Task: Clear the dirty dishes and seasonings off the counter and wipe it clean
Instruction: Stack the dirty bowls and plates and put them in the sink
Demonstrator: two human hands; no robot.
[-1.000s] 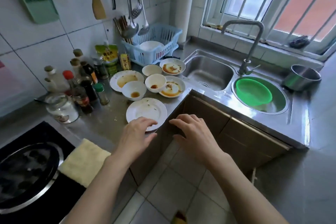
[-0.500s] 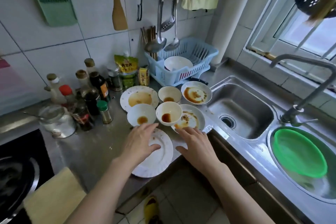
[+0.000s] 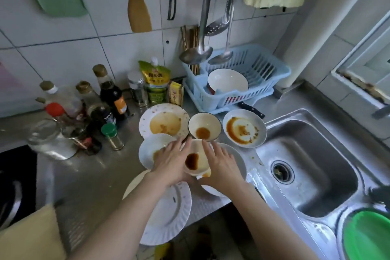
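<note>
Several dirty dishes crowd the steel counter (image 3: 95,179). My left hand (image 3: 171,161) and my right hand (image 3: 221,164) press on either side of a small white bowl (image 3: 195,160) with dark sauce in it; the bowl looks tilted above a sauce-stained plate (image 3: 239,157). Another small bowl (image 3: 150,149) lies partly under my left hand. Behind stand a sauce-smeared plate (image 3: 164,124), a dark-rimmed bowl (image 3: 204,126) and a stained shallow bowl (image 3: 244,127). A white fluted plate (image 3: 171,213) overhangs the front edge. Seasoning bottles (image 3: 105,101) cluster at the left.
A blue dish rack (image 3: 261,74) with a clean bowl stands at the back. The sink (image 3: 312,171) lies to the right, with a green basin (image 3: 367,238) in the second well. A yellow cloth (image 3: 27,236) and the black stove (image 3: 12,177) are at the left. Utensils hang from the wall.
The view has moved closer to the counter. Both hands have reached forward past the front plate and closed on the sides of the small sauce bowl, which now tilts.
</note>
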